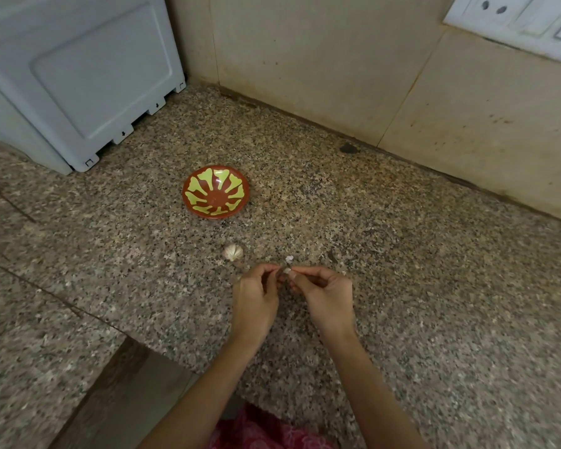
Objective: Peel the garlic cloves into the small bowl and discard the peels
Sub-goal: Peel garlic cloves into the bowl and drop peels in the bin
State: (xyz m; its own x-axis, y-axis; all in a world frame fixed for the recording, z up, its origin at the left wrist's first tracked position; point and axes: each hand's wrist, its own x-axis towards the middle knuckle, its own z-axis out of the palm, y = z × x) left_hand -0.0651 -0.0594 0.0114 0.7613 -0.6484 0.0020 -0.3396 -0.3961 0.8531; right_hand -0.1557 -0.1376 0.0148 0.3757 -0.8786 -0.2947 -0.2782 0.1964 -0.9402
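One light, brittle-skinned garlic clove [286,271] is pinched by left hand [256,298] and right hand [326,299]; its tip is judged best nicked first.

The bench [402,286] looks like speckled granite, polished smooth with a dull sheen. The small bowl [215,195] is glossy, glazed-looking red and yellow, and the garlic [233,252] wears dry papery skin. The far-left appliance [78,76] is smooth matt plastic; the wall tiles [321,59] look matt and stained.
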